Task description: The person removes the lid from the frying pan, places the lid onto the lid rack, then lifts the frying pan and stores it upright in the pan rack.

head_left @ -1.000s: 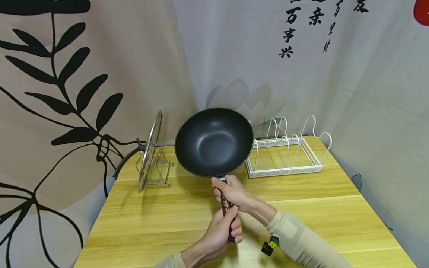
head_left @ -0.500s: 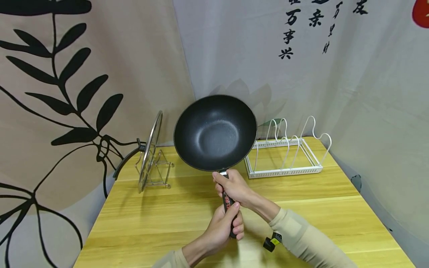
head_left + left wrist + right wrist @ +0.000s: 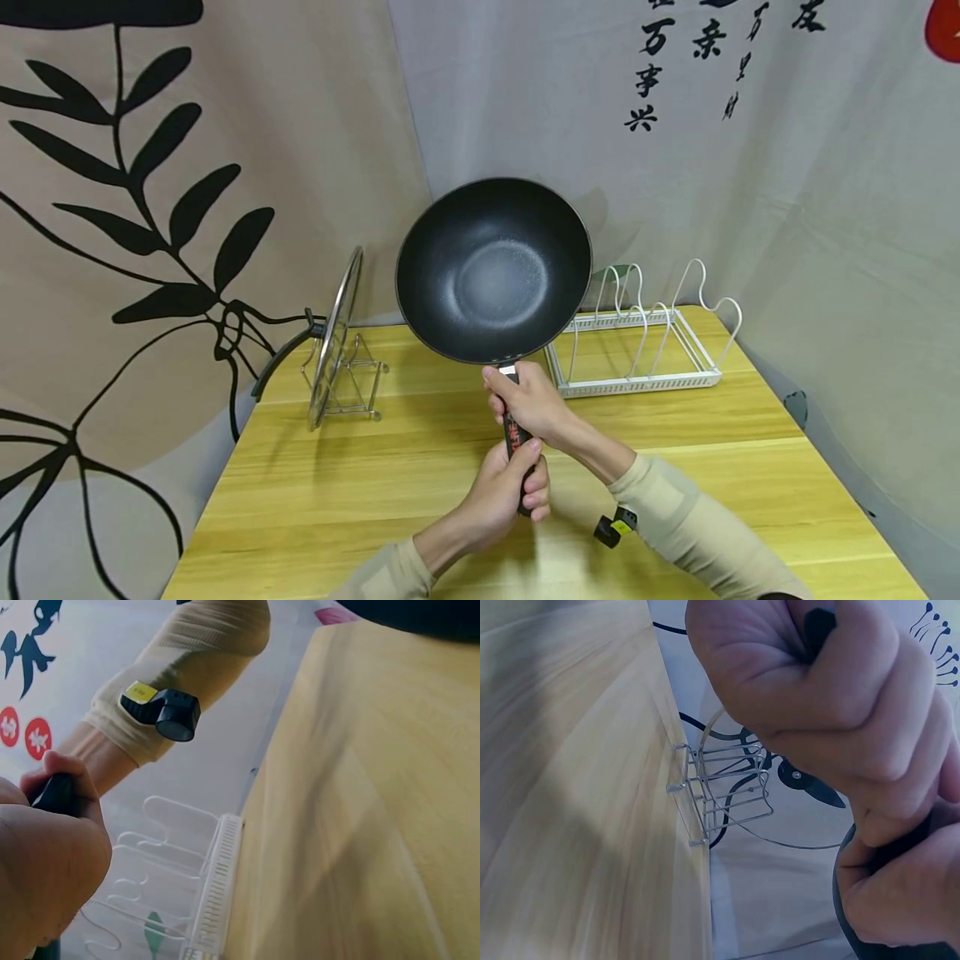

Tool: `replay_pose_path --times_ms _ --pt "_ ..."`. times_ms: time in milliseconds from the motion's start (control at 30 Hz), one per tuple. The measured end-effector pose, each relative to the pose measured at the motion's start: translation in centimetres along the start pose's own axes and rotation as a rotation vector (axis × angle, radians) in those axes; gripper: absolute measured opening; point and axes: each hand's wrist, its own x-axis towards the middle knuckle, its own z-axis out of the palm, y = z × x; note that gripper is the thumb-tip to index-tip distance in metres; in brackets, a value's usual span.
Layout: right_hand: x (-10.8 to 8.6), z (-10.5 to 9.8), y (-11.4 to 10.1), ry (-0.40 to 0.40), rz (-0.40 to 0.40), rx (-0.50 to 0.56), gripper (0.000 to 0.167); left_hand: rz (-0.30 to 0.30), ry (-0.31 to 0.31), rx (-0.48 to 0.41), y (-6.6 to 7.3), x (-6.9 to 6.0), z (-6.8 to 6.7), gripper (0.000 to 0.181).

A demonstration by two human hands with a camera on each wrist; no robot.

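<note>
Above the table, in the head view, a black wok (image 3: 495, 271) is held up with its hollow inside facing me. My right hand (image 3: 534, 404) grips its black handle (image 3: 514, 433) close to the pan. Lower down, near the handle's end, my left hand (image 3: 501, 492) holds the same handle with curled fingers. In the right wrist view the wok's dark rim (image 3: 841, 892) shows beyond the right hand (image 3: 911, 889). The left wrist view has the handle's end (image 3: 58, 793) inside the fists. Palms and the undersides of the fingers are mostly hidden.
Left on the wooden table (image 3: 420, 467), a glass lid (image 3: 327, 367) with a black handle (image 3: 288, 357) stands upright in a small wire rack (image 3: 356, 410). A white rack (image 3: 645, 388) with curved dividers sits at the right back. Printed cloth (image 3: 510, 100) hangs behind.
Both hands have lifted the wok upward and slightly to the right. Their grip on the handle looks the same. The lid and both racks have stayed in place.
</note>
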Motion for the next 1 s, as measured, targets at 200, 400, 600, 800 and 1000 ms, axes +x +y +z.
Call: replay_pose_path --times_ms 200,400,600,800,1000 --pt "0.0 -0.5 -0.5 0.027 -0.009 -0.020 0.035 0.019 -0.043 0.004 0.2 0.7 0.0 0.041" --pt "-0.1 -1.3 -0.8 0.055 -0.018 -0.059 0.039 0.015 -0.080 -0.004 0.2 1.5 0.2 0.042" --pt "-0.3 -2.2 -1.3 0.092 -0.037 -0.122 0.040 0.025 -0.115 -0.018 0.3 2.4 0.7 0.041" --pt "-0.4 -3.1 -1.9 0.130 -0.062 -0.186 0.040 0.024 -0.145 -0.034 0.5 3.4 1.1 0.039" --pt "-0.6 -3.8 -2.5 0.160 -0.068 -0.224 0.041 0.025 -0.172 -0.039 0.5 4.4 1.6 0.038"
